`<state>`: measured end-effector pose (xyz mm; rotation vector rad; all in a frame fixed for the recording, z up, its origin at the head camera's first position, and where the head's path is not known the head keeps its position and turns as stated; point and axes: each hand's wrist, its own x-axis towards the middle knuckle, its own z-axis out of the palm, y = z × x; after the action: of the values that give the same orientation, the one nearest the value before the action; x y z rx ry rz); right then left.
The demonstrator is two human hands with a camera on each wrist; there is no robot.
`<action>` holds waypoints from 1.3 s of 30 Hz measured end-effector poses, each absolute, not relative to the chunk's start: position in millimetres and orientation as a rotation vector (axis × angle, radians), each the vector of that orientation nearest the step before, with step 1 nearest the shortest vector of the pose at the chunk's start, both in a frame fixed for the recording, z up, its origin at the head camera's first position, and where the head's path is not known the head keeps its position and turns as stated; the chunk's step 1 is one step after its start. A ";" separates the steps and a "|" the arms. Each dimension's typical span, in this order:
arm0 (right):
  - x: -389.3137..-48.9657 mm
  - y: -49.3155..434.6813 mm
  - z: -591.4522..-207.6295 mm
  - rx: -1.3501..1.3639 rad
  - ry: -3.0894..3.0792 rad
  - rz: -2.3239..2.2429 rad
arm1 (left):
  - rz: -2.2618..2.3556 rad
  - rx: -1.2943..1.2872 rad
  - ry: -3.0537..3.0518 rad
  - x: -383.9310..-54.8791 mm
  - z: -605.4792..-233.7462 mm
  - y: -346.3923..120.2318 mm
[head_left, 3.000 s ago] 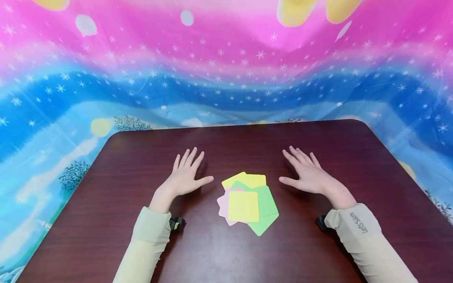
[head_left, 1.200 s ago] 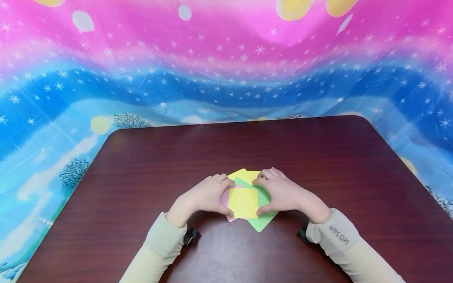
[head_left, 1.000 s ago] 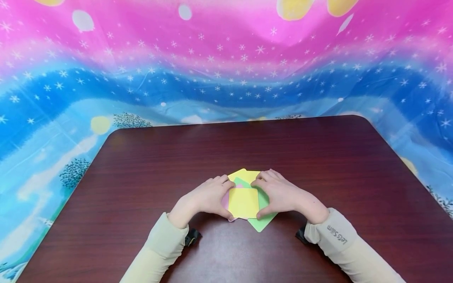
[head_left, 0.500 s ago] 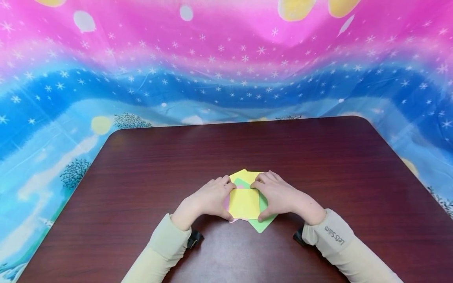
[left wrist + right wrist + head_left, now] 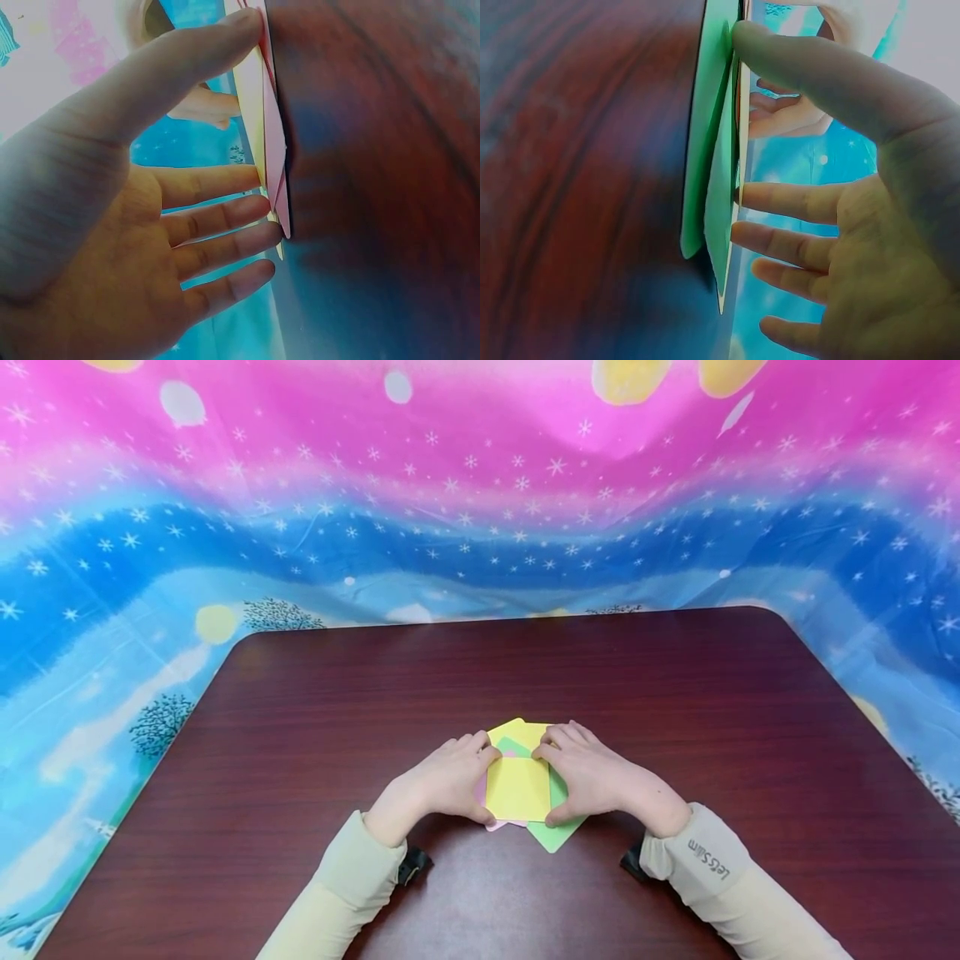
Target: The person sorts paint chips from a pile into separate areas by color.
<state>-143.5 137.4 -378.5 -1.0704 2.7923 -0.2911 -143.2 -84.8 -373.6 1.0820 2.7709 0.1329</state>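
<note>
Both hands frame the top yellow square paper card, which lies over a loose pile in the head view. My left hand holds its left side, thumb at the near corner and index finger at the far corner. On the right side, my right hand holds it likewise between thumb and index finger. Beneath it, pink cards show on the left and green cards on the right. Another yellow card sticks out behind. Both wrist views show the other fingers fairly straight and spread beside the pile.
The dark red-brown wooden table has rounded far corners. A pink and blue patterned cloth hangs behind and around it. Dark wrist devices sit below the sleeve cuffs.
Both hands came in from either side of the pile, and thumbs and index fingers closed on the top yellow card's corners. In the last half second only tiny shifts show.
</note>
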 end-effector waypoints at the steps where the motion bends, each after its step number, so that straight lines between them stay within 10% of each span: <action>1: -143.3 137.6 -378.3 -1.072 2.793 -0.293 | 0.132 1.083 2.773 -143.1 -373.4 -84.7; 39: -170.6 144.8 -364.5 -1.024 2.787 -0.248 | 0.308 1.066 2.745 -176.9 -366.5 -82.1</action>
<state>-170.6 144.8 -364.5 -1.0244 2.7866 -0.2478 -176.9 -82.1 -366.5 1.0660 2.7447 0.3077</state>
